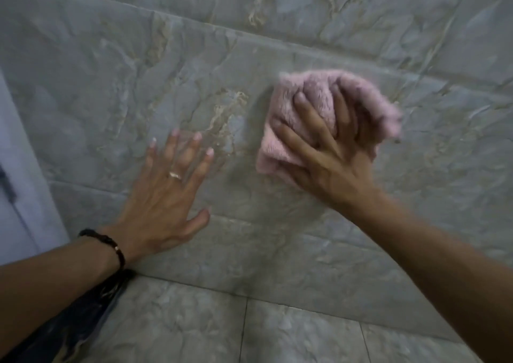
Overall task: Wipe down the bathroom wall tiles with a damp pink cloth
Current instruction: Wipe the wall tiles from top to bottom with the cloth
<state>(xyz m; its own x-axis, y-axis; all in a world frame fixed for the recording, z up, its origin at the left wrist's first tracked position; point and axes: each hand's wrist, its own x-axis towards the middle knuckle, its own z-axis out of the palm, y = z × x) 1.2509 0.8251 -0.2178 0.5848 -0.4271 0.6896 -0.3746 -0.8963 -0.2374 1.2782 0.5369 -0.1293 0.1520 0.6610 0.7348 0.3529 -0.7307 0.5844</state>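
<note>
The right hand (327, 151) presses the bunched pink cloth (311, 113) flat against the wall tiles (111, 79), fingers spread and curled into it. The left hand (166, 190), open and flat, braces on the tiles just left of the cloth. Unwiped tile lies to the left and right of the cloth.

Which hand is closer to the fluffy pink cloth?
Right. The right hand presses the pink cloth against the wall tiles, fingers curled into it. The left hand lies flat on the tiles beside it, apart from the cloth.
</note>
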